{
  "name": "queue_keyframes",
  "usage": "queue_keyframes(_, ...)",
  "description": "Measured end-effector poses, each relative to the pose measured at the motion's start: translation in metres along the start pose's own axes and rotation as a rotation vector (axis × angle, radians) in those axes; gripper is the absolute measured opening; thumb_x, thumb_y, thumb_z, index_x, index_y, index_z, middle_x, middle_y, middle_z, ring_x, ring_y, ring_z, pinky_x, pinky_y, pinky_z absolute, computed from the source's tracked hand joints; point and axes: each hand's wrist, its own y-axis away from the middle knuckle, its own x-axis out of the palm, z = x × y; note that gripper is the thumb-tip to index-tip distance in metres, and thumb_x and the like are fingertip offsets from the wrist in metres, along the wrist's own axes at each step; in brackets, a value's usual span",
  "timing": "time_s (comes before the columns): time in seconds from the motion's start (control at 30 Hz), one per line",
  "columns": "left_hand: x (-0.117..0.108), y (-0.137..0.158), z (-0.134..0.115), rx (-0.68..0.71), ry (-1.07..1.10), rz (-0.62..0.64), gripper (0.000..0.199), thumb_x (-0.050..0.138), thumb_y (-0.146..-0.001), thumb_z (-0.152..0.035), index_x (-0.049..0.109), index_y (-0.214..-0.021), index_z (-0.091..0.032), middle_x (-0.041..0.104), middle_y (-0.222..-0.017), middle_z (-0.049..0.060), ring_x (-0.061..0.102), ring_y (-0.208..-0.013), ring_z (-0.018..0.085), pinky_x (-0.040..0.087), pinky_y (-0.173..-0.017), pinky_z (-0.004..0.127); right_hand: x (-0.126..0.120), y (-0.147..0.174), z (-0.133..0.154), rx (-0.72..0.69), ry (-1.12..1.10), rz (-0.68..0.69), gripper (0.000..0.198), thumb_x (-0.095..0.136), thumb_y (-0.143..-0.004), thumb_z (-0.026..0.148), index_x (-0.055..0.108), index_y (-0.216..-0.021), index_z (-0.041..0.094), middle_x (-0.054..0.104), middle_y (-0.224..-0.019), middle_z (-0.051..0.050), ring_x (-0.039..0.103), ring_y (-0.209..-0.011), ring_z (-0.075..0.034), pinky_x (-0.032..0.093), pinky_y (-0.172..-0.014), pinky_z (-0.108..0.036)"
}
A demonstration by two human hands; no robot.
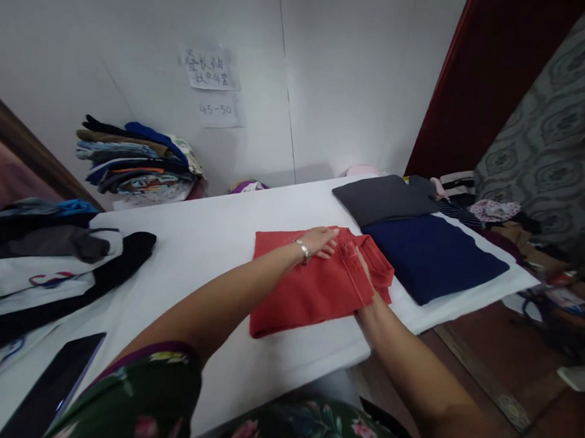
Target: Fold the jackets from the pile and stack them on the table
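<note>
A red garment [312,290], folded into a rough rectangle with a collar-like part at its right end, lies on the white-covered table [204,259]. My left hand [319,242], with a bracelet at the wrist, rests over the garment's top edge, its fingers stretched out to the right. At the garment's right side, my right hand [363,265] is partly tucked beneath a folded flap and grips it; most of its fingers are hidden by the cloth. A navy folded garment [435,255] and a dark grey one [384,199] lie just to the right.
Folded clothes are piled [139,161] at the back left. A black and white garment [83,271] and a dark flat device [55,386] lie on the left. Paper notes [213,70] hang on the wall. More clothes [493,210] lie at the far right, beyond the table's edge.
</note>
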Motion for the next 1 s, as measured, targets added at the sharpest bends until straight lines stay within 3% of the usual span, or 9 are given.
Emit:
queue_keyframes(0.1,-0.011,0.026,0.034,0.241,-0.366,-0.197,0.047,0.04,-0.091,-0.048,0.055,-0.123,-0.019,0.057,-0.133,0.011,0.05,-0.125,0.025,0.037,-0.108,0.044,-0.003,0.003,-0.003,0.046,-0.123,-0.031,0.056,0.04,-0.082,0.069,0.063,-0.107,0.025,0.071,-0.106,-0.005,0.053,-0.121,-0.027,0.044,-0.102,-0.043)
queue_keyframes(0.23,0.011,0.049,0.06,0.279,-0.732,-0.173,0.071,0.038,-0.088,-0.062,0.037,-0.143,-0.018,0.027,-0.155,0.012,0.018,-0.144,0.028,0.012,-0.117,0.052,-0.003,0.004,-0.003,0.16,-0.238,-0.04,0.06,0.039,-0.084,0.066,0.063,-0.115,0.021,0.071,-0.106,-0.006,0.053,-0.122,-0.026,0.043,-0.104,-0.043)
queue_keyframes(0.43,0.061,0.03,0.028,0.339,-0.742,-0.176,0.084,0.022,-0.086,-0.072,0.022,-0.151,-0.019,0.018,-0.158,0.011,0.013,-0.145,0.028,0.01,-0.117,0.052,-0.01,0.004,0.02,0.131,-0.334,-0.105,0.05,0.038,-0.089,0.055,0.061,-0.12,0.024,0.072,-0.104,-0.003,0.056,-0.12,-0.022,0.043,-0.106,-0.041)
queue_keyframes(0.6,0.085,0.002,0.005,0.38,-0.679,-0.146,0.082,0.02,-0.087,-0.07,0.016,-0.151,-0.02,0.014,-0.159,0.01,0.009,-0.146,0.027,0.008,-0.118,0.05,-0.043,0.003,0.047,0.151,-0.296,-0.033,0.052,0.038,-0.088,0.057,0.061,-0.118,0.022,0.07,-0.114,-0.006,0.055,-0.122,-0.023,0.041,-0.107,-0.043)
queue_keyframes(0.7,0.1,-0.011,0.007,0.331,-0.62,-0.032,0.081,0.023,-0.087,-0.068,0.02,-0.15,-0.017,0.017,-0.158,0.012,0.012,-0.145,0.028,0.01,-0.118,0.049,-0.067,-0.001,0.049,0.199,-0.144,-0.093,0.044,0.044,-0.088,0.048,0.061,-0.118,0.02,0.069,-0.115,-0.007,0.056,-0.121,-0.023,0.042,-0.107,-0.043)
queue_keyframes(0.83,0.106,-0.02,0.01,0.332,-0.495,0.031,0.082,0.032,-0.086,-0.066,0.028,-0.147,-0.011,0.023,-0.155,0.017,0.016,-0.144,0.033,0.01,-0.117,0.051,-0.09,-0.006,0.049,0.11,0.259,-0.246,0.051,0.052,-0.084,0.04,0.052,-0.132,0.022,0.062,-0.129,-0.006,0.054,-0.124,-0.023,0.041,-0.107,-0.041)
queue_keyframes(0.9,0.095,-0.018,0.008,0.334,-0.467,0.058,0.079,0.032,-0.088,-0.064,0.032,-0.146,-0.01,0.026,-0.154,0.018,0.021,-0.143,0.032,0.016,-0.117,0.049,-0.093,-0.006,0.057,0.072,0.546,-0.332,0.064,0.056,-0.082,0.043,0.043,-0.141,0.021,0.054,-0.137,-0.009,0.051,-0.126,-0.026,0.041,-0.107,-0.044)
queue_keyframes(1.0,0.056,-0.012,0.008,0.346,-0.476,0.059,0.068,0.037,-0.089,-0.058,0.039,-0.143,-0.016,0.027,-0.155,0.013,0.02,-0.144,0.027,0.015,-0.117,0.046,-0.081,0.004,0.076,-0.084,1.018,-0.407,0.071,0.058,-0.08,0.046,0.04,-0.144,0.021,0.044,-0.145,-0.012,0.043,-0.132,-0.032,0.036,-0.108,-0.05)
